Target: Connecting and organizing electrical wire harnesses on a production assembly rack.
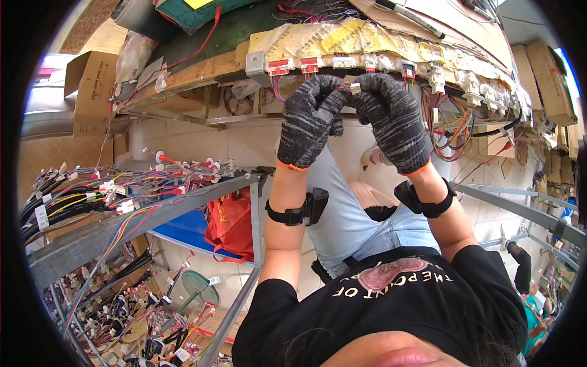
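Both my hands wear dark grey striped knit gloves with orange cuffs and are raised together at the front edge of the workbench. The fingers of my right hand (391, 119) are closed on a small white connector (355, 88). Close beside it, my left hand (310, 119) is pinched on a thin reddish wire that runs toward the connector; most of the wire is hidden by the glove. Just beyond my hands, a row of fixed connectors lines the bench edge, with a red one (310, 65) and a white one (344, 62) nearest.
Bundled wires (455, 131) hang under the bench at right. A metal rack (153, 205) with wire harnesses (110, 191) stands at left, near a red bag (230, 225) and a blue bin (183, 232). A marker pen (413, 20) lies on the bench. A cardboard box (95, 92) sits far left.
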Demonstrator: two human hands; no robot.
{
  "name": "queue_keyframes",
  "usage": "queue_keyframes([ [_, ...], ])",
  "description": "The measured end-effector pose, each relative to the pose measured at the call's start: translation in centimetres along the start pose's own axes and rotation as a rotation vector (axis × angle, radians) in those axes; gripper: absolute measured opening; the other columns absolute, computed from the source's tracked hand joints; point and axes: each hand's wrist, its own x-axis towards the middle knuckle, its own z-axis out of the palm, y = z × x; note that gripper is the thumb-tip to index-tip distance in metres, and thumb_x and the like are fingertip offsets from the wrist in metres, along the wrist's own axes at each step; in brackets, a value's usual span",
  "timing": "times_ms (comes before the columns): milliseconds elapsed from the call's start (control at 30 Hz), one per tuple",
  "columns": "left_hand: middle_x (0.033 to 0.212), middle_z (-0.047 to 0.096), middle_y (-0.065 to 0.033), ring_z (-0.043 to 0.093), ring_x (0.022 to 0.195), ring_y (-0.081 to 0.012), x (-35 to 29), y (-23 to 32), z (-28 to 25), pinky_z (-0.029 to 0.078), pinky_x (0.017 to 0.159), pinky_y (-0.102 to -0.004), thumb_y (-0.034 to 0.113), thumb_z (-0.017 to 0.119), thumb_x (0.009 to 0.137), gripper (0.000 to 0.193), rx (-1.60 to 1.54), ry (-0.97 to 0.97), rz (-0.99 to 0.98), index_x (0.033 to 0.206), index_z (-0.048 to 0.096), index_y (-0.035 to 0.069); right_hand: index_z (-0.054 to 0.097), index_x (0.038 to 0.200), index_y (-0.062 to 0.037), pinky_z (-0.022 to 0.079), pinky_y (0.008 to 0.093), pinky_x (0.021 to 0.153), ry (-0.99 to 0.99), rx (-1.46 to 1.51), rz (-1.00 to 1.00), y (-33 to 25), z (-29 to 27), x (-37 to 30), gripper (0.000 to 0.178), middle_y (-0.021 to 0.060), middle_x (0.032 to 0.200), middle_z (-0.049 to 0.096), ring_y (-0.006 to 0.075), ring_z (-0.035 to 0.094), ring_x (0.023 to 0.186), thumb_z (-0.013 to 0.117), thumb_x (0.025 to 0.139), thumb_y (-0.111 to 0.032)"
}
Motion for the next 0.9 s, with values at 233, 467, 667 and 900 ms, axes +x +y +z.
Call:
queue_keyframes([
  [233, 0.073, 0.062, -0.0027, 0.051, 0.053, -0.0042, -0.3, -0.1, -0.4, 0.044, 0.045, -0.0212, 0.008, 0.061, 0.087, 0.013, 0.051, -0.114, 0.020, 0.097, 0.060, -0.001, 0.061, 0.099, 0.0010, 0.049, 0.0233, 0.060, -0.159, 0.408, 0.358, -0.2, -1.5, 0.9, 0.013, 0.0039, 0.081, 0.064, 0.0077, 0.057, 0.068, 0.060, 0.088, -0.006],
  [467, 0.072, 0.062, -0.0026, 0.051, 0.052, -0.0041, -0.4, 0.5, -0.5, 0.044, 0.045, -0.0214, 0.012, 0.063, 0.086, 0.013, 0.036, -0.028, -0.089, 0.091, 0.063, -0.001, 0.059, 0.104, -0.0017, 0.044, 0.0215, 0.058, -0.147, 0.146, 0.141, 0.7, -0.9, 0.6, 0.015, 0.0007, 0.077, 0.057, 0.0063, 0.050, 0.064, 0.054, 0.092, -0.008],
  [667, 0.070, 0.064, -0.0038, 0.054, 0.055, -0.0085, -0.3, 0.5, -0.3, 0.046, 0.052, -0.0252, 0.010, 0.066, 0.082, 0.011, 0.094, 0.033, 0.006, 0.086, 0.064, 0.001, 0.059, 0.105, -0.0013, 0.047, 0.0240, 0.062, -0.142, -0.041, -0.097, 0.2, -1.5, 0.3, 0.017, 0.0034, 0.083, 0.058, 0.0090, 0.054, 0.069, 0.056, 0.089, -0.003],
  [900, 0.077, 0.064, -0.0159, 0.062, 0.069, -0.0256, -1.0, 0.2, 0.6, 0.049, 0.065, -0.0339, 0.005, 0.062, 0.077, 0.010, 0.720, 0.138, 0.486, 0.086, 0.064, 0.000, 0.061, 0.100, -0.0010, 0.048, 0.0277, 0.066, -0.071, -0.063, -0.030, 0.8, -0.8, 0.6, 0.015, 0.0088, 0.083, 0.061, 0.0165, 0.057, 0.073, 0.058, 0.086, -0.002],
])
